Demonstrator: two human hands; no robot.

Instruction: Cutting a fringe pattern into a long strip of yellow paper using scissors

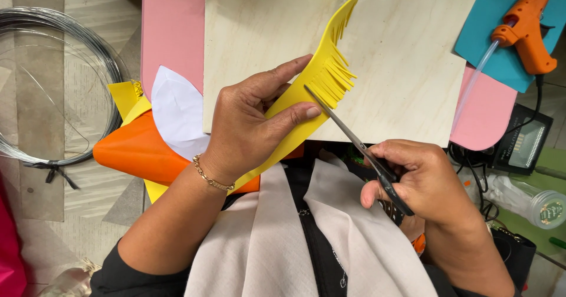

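Above the lap, over the pale board (401,61) | left hand (250,126) fingers pinch yellow foam strip (312,82): light, floppy, best held near the fringe | right hand (421,182) grips scissors (354,138), blades at its edge.

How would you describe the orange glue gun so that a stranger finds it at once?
Start at the pale wooden board; go to its upper right corner, onto the teal sheet. There lies the orange plastic glue gun, a clear stick jutting from it, unlike the flat sheets around.
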